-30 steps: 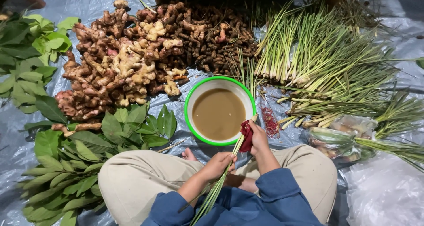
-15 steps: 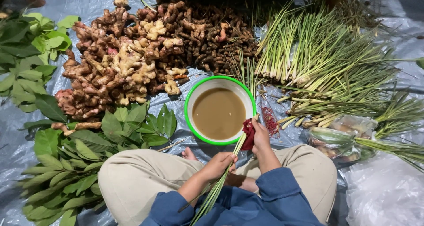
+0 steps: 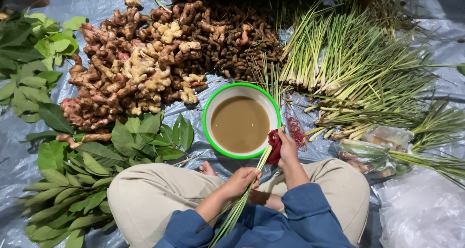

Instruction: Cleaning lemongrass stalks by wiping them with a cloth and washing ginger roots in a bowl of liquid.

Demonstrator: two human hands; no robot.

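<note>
I sit cross-legged on a grey plastic sheet. My left hand (image 3: 242,180) grips a lemongrass stalk (image 3: 237,207) that runs from my lap up to the rim of a white basin with a green rim (image 3: 208,107), filled with murky brown water. My right hand (image 3: 288,148) presses a dark red cloth (image 3: 275,145) around the thick end of the stalk at the basin's near right edge.
A pile of ginger and galangal roots (image 3: 131,68) and darker turmeric roots (image 3: 232,39) lies beyond the basin. Lemongrass stalks (image 3: 353,68) spread at the right, green leaves (image 3: 72,180) at the left. Red rubber bands (image 3: 296,130) and a clear bag (image 3: 373,151) lie at the right.
</note>
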